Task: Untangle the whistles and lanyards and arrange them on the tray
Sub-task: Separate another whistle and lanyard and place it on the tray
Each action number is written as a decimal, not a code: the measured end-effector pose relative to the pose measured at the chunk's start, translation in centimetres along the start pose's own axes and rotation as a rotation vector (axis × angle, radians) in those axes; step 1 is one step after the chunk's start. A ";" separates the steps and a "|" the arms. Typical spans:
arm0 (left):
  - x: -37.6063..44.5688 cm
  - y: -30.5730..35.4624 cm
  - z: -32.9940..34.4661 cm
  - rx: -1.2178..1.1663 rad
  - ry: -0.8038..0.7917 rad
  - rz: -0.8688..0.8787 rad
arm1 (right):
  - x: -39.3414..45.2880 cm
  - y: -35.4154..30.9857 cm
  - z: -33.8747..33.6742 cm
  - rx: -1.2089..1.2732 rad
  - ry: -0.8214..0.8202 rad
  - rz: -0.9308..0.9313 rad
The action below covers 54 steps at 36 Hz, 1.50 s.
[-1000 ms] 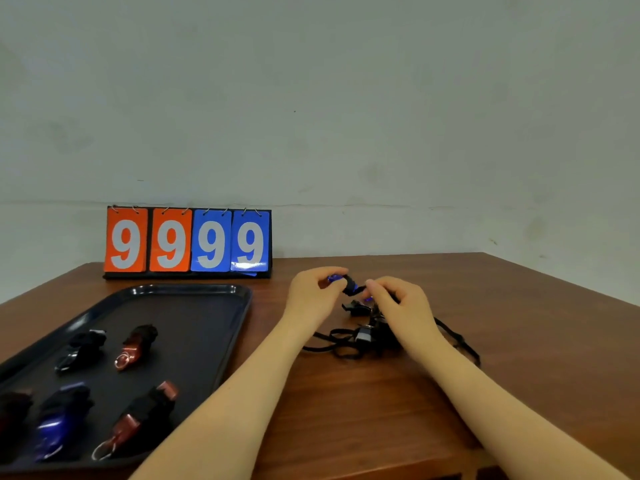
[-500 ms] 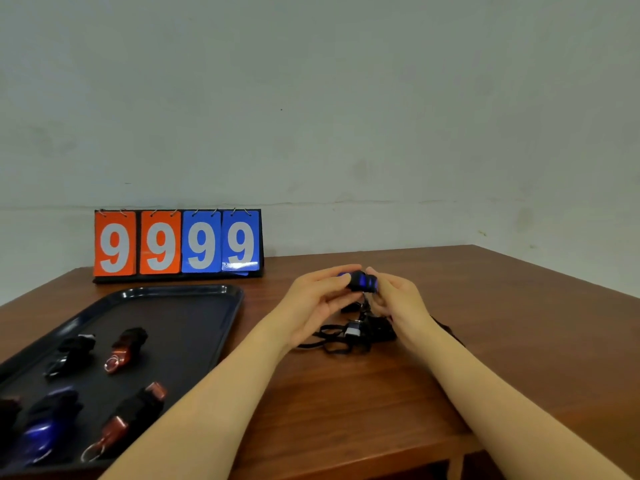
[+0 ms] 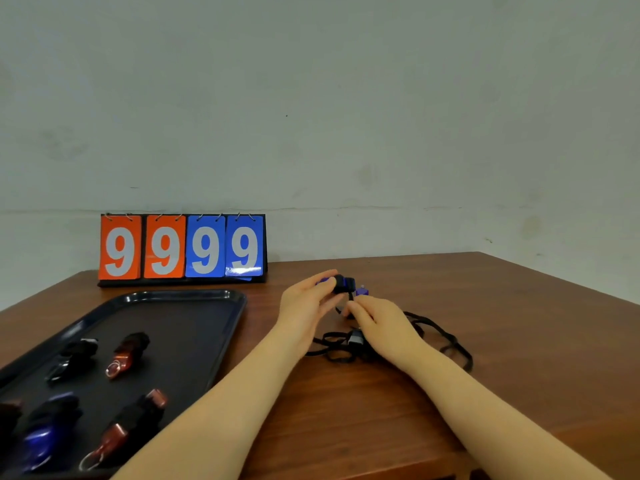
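My left hand (image 3: pixel 304 303) pinches a blue whistle (image 3: pixel 341 283) wrapped in black cord, held just above the table. My right hand (image 3: pixel 382 327) is beside it, fingers curled on the black lanyard cord below the whistle. A tangle of black lanyards (image 3: pixel 440 337) with a grey clip (image 3: pixel 355 337) lies on the wooden table under my right hand. The black tray (image 3: pixel 194 299) at the left holds several wrapped whistles: a black one (image 3: pixel 72 356), a copper one (image 3: pixel 128 353), a blue one (image 3: pixel 45 431) and another copper one (image 3: pixel 128 427).
A flip scoreboard (image 3: pixel 181 247) reading 9999 stands behind the tray against the wall. The wooden table (image 3: pixel 519 323) ends at the right and near edges.
The whistle in my left hand has shifted slightly left and up. My right hand dropped from the whistle to the cord below it. The camera view moved a little.
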<state>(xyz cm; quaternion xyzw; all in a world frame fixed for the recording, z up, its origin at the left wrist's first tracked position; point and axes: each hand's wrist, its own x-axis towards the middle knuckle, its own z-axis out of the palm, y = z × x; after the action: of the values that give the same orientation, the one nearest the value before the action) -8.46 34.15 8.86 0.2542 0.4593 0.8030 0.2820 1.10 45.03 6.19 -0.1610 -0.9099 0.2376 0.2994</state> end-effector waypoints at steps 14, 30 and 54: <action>1.1 0.4 -1.5 0.700 -0.053 0.225 | -0.1 0.2 -1.2 0.082 0.218 -0.023; -0.3 0.1 0.0 0.142 -0.334 -0.114 | 0.0 -1.0 -1.9 0.682 0.223 0.234; -0.4 -0.6 1.1 -0.026 -0.163 -0.157 | -0.2 -0.6 -1.2 0.476 0.156 0.130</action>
<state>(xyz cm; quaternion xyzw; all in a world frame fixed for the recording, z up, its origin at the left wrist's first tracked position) -7.29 34.75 8.81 0.2784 0.4430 0.7610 0.3835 1.90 44.84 7.34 -0.1619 -0.7903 0.4507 0.3823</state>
